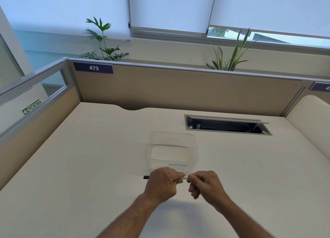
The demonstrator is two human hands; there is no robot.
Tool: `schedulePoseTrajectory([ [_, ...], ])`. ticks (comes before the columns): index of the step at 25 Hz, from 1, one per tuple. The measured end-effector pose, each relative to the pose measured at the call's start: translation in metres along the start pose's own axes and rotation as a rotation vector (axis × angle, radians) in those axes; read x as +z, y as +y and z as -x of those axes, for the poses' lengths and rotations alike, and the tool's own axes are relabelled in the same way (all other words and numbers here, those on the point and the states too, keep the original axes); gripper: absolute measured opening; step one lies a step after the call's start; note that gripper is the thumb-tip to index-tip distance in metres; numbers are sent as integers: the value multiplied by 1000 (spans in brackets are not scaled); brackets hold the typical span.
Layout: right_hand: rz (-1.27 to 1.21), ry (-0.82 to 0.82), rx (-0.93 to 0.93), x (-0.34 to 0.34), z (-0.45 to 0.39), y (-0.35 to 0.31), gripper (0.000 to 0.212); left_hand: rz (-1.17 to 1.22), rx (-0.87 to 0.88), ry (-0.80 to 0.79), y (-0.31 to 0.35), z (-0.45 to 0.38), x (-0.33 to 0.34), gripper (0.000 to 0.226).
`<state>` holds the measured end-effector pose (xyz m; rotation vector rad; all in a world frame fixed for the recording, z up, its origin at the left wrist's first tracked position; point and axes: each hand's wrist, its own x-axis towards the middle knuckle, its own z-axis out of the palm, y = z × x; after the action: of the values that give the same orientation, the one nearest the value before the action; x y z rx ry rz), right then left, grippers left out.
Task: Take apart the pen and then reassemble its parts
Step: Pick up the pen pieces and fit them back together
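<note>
A pen (184, 177) with a white barrel is held level above the desk, between both hands. Its dark end (146, 177) sticks out to the left of my left hand (161, 183), which is fisted around the barrel. My right hand (205, 183) pinches the pen's other end with its fingertips. Only a short white stretch shows between the two hands; the rest of the pen is hidden in the fingers.
A clear plastic container (173, 149) stands on the cream desk (89, 166) just beyond my hands. An open cable hatch (226, 125) is set into the desk at the back right. Beige partition panels (178, 89) wall in the back and left side.
</note>
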<state>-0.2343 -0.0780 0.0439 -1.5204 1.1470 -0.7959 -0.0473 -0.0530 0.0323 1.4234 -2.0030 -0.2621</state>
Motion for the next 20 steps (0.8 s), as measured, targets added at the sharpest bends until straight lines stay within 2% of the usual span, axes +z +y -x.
schedulePoseTrajectory([
  [3, -1, -22, 50, -1, 0, -2, 38, -52, 20, 34, -1, -2, 0, 19],
  [8, 94, -75, 149, -6, -2, -2, 64, -71, 30, -55, 0, -4, 2, 20],
  [10, 22, -51, 119, -10, -2, 1, 54, -69, -13, -103, 1, -4, 2, 24],
  [12, -29, -14, 46, -14, 0, 6, 33, -81, -51, -124, -1, -5, 2, 27],
  [15, 51, 28, -73, -17, 2, 12, 6, -87, -75, -146, 0, -8, 0, 26],
  [20, 286, 40, -178, -14, 0, 18, 17, 31, -137, -217, 1, -9, -3, 28],
])
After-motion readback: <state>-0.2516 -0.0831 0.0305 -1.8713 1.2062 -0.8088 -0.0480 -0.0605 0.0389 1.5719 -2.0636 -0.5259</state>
